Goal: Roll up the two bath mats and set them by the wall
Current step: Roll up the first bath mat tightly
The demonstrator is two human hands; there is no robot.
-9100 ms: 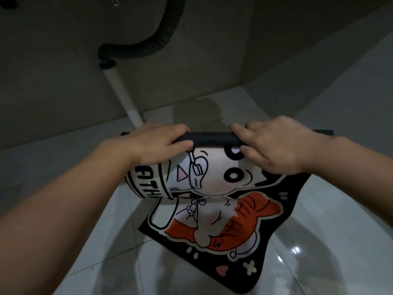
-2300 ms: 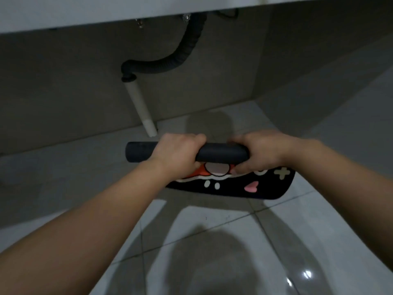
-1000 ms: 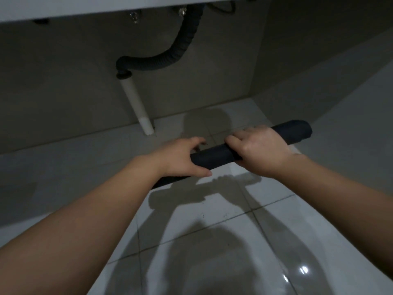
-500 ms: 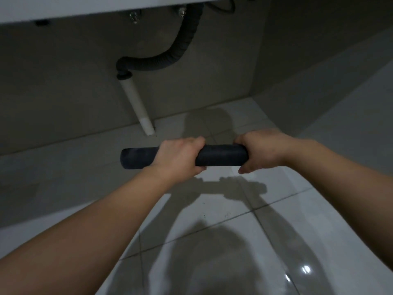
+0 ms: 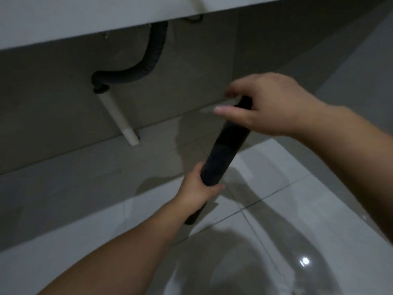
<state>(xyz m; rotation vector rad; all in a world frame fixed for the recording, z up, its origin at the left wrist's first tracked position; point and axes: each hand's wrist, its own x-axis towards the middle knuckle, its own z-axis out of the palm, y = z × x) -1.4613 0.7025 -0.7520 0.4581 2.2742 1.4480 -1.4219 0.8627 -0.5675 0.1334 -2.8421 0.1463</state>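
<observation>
**Rolled bath mat held tilted in both hands above the floor**

Nearest, the glossy tiled floor [image 5: 276,220] carries a bright light reflection and the person's shadow. Above it, the left hand [image 5: 196,191] is wrapped around the lower part of the rolled mat [image 5: 225,150], fingers curled shut on it, with the roll's bottom end poking out below the wrist. The roll is a dark tube, fully wound, tilted steeply with its top leaning right and away, clear of the floor. Higher up, the right hand [image 5: 265,105] sits on the upper end of the roll; its thumb and fingers are stretched out and blurred, so how firmly it grips cannot be told. Beyond, a white pipe [image 5: 118,120] slants down to the floor's far edge at the wall [image 5: 53,103], joined to a dark corrugated hose [image 5: 146,60] under the counter [image 5: 63,18].
</observation>
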